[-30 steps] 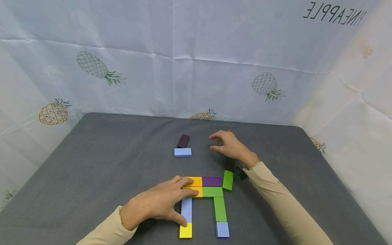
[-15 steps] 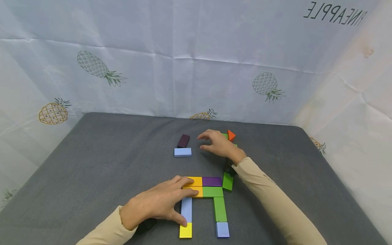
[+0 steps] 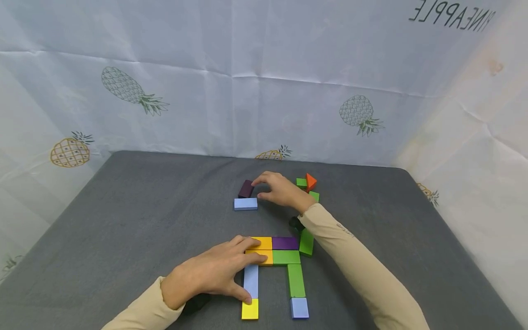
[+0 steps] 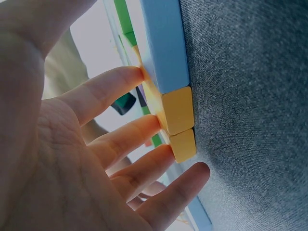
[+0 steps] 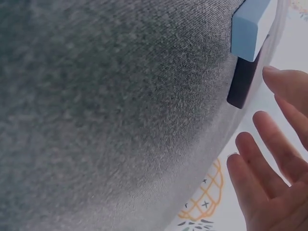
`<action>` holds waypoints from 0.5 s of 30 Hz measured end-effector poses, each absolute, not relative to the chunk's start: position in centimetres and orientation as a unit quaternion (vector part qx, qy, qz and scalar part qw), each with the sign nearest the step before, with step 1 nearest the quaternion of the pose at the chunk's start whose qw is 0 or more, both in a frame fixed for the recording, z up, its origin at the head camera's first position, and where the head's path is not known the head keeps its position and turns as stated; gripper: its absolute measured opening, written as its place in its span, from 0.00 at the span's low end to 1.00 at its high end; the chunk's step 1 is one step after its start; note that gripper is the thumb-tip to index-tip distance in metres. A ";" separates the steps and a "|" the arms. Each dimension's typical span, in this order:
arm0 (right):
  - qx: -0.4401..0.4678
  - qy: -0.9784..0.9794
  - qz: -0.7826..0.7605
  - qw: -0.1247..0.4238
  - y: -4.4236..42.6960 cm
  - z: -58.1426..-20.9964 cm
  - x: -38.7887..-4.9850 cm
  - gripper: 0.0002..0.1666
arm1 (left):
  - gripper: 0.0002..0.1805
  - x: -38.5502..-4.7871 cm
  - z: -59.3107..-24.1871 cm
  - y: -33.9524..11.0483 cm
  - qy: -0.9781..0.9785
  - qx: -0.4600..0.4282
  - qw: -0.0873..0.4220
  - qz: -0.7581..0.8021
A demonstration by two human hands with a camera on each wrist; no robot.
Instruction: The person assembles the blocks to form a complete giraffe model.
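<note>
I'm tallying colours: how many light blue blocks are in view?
3: the far block in front of the dark block, the middle block by the left hand, and the nearest block at the end of a green block. The right sleeve might hide more.

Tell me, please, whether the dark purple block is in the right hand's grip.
Not gripped: the dark purple block lies on the gray tabletop; the right wrist view shows the right hand with no finger closed round it.

Left hand (image 3: pixel 214 274) partly hides 2 orange blocks (image 3: pixel 264 242). Lettering (image 3: pixel 345 229) on right sleeve (image 3: pixel 363 266) too small to read. Right wrist view: light-blue block (image 5: pixel 246 32) cut by top edge.
</note>
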State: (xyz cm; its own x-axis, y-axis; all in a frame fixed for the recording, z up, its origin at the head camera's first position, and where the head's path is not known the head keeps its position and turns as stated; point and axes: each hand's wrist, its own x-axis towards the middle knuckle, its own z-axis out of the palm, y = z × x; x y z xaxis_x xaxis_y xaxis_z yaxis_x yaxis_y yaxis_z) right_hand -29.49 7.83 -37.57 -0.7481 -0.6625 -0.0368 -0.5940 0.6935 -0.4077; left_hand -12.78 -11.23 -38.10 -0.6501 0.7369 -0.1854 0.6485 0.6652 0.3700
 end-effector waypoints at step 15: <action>-0.381 0.904 -0.161 0.105 6.1 -38.1 -30.5 0.23 | 0.41 -12.8 -38.2 -11.2 0.899 0.386 0.155 0.137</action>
